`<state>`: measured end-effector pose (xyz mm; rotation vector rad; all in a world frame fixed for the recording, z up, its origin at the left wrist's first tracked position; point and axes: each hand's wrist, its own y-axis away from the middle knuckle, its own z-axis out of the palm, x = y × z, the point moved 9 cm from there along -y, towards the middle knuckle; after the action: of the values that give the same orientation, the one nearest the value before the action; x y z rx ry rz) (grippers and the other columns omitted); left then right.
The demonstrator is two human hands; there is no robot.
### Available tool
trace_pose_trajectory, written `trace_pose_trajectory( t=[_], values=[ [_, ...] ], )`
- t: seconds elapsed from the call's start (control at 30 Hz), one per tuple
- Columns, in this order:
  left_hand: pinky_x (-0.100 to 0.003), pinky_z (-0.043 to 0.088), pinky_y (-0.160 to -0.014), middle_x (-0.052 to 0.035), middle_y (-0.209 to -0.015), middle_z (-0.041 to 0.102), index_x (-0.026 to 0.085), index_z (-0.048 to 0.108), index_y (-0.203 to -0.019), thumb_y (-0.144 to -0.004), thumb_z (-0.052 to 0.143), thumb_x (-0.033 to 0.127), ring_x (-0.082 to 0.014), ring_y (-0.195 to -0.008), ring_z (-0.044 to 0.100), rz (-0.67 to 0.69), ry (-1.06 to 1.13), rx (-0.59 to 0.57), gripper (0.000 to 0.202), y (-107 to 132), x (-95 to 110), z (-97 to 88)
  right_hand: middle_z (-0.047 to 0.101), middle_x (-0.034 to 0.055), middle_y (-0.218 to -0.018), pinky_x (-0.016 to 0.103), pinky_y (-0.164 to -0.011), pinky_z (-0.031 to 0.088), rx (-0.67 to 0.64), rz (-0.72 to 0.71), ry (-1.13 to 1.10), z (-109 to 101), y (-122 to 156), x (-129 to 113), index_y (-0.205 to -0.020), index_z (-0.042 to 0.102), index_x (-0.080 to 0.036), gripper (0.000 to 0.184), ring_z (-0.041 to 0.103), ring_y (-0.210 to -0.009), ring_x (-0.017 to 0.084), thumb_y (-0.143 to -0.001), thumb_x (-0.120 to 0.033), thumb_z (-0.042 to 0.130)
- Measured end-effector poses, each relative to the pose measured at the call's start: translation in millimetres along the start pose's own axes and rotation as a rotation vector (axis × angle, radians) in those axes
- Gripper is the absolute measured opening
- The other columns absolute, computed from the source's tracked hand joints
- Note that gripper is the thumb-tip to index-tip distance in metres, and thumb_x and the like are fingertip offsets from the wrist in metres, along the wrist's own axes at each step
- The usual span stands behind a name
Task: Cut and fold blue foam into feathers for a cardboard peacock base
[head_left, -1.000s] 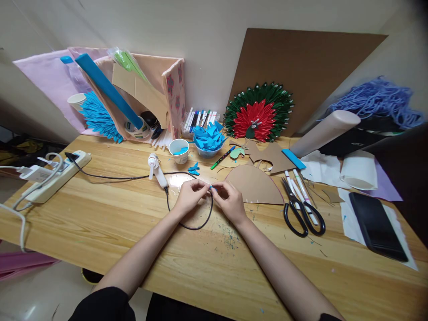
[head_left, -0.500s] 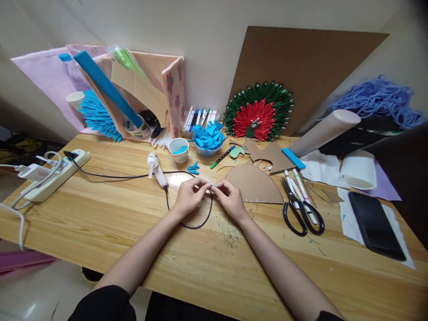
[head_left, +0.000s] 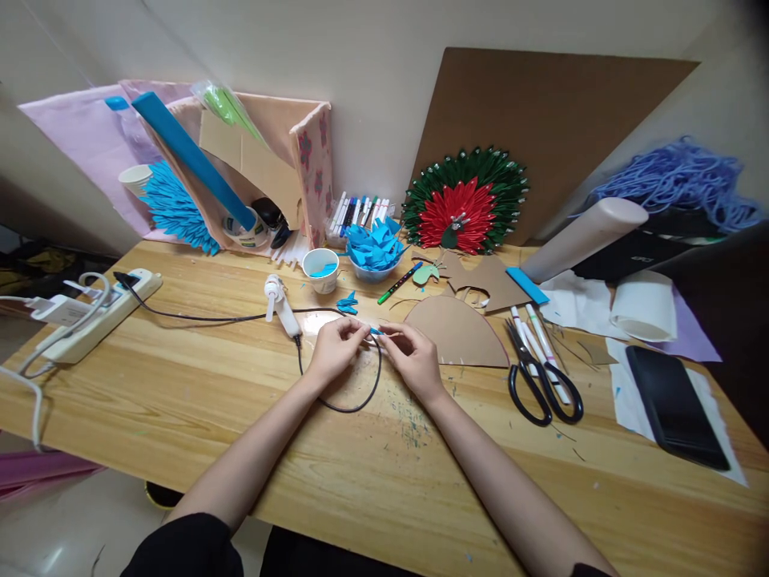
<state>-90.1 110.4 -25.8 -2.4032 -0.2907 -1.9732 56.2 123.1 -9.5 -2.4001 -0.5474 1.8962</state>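
Note:
A small blue folded piece (head_left: 376, 331), paper or ribbon, is pinched between my two hands. My left hand (head_left: 340, 350) grips its left end with thumb and fingers closed. At its other end, my right hand (head_left: 413, 357) pinches with thumb and forefinger. Just beyond them lie several loose blue folded petals (head_left: 347, 303). A white glue gun (head_left: 282, 308) rests left of my left hand, its black cord (head_left: 368, 399) looping under my hands. Behind are a paper cup (head_left: 320, 272) with blue pieces and a clear bowl (head_left: 376, 273) heaped with blue petals.
To the right lie a cardboard half-disc (head_left: 457, 330), black-handled scissors (head_left: 544, 385), markers and a phone (head_left: 678, 406). A power strip (head_left: 105, 316) sits at the left. Against the wall stand a red-and-green petal fan (head_left: 462, 200), a cardboard sheet (head_left: 541, 128) and a fabric-covered box (head_left: 312, 172).
My hands have moved slightly apart, and more of the blue piece shows between my fingertips. The surrounding things have stayed in place.

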Motion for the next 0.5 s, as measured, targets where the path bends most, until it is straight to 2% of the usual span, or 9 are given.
trace_pose_trajectory(
  t=[0.17,0.33,0.5],
  values=[
    [-0.022,0.045,-0.055,-0.0051,-0.067,0.067,0.012,0.064,-0.071,-0.073,0.064,0.038,-0.0129,-0.058,0.059,-0.076,0.138,-0.072,0.026,2,-6,10.3,0.069,0.0041,-0.084,0.031,-0.075,0.049,0.005,-0.130,0.077,-1,2,-17,-0.088,0.070,-0.022,0.012,0.062,-0.080,0.017,-0.081,-0.022,0.060],
    [-0.020,0.042,-0.050,-0.0035,-0.067,0.066,0.012,0.065,-0.074,-0.070,0.066,0.038,-0.0094,-0.051,0.054,-0.115,0.189,-0.146,0.026,3,-5,17.0,0.068,0.0034,-0.081,0.030,-0.073,0.049,0.044,-0.092,0.065,-5,1,-13,-0.085,0.070,-0.022,0.011,0.062,-0.077,0.017,-0.081,-0.021,0.060],
    [-0.024,0.047,-0.063,-0.0056,-0.072,0.068,0.012,0.066,-0.073,-0.068,0.069,0.033,-0.0140,-0.066,0.060,-0.032,0.161,-0.113,0.022,1,1,13.9,0.068,0.0040,-0.083,0.029,-0.073,0.049,0.035,-0.055,0.032,-4,0,-7,-0.085,0.070,-0.021,0.011,0.063,-0.078,0.017,-0.081,-0.023,0.061]
  ],
)
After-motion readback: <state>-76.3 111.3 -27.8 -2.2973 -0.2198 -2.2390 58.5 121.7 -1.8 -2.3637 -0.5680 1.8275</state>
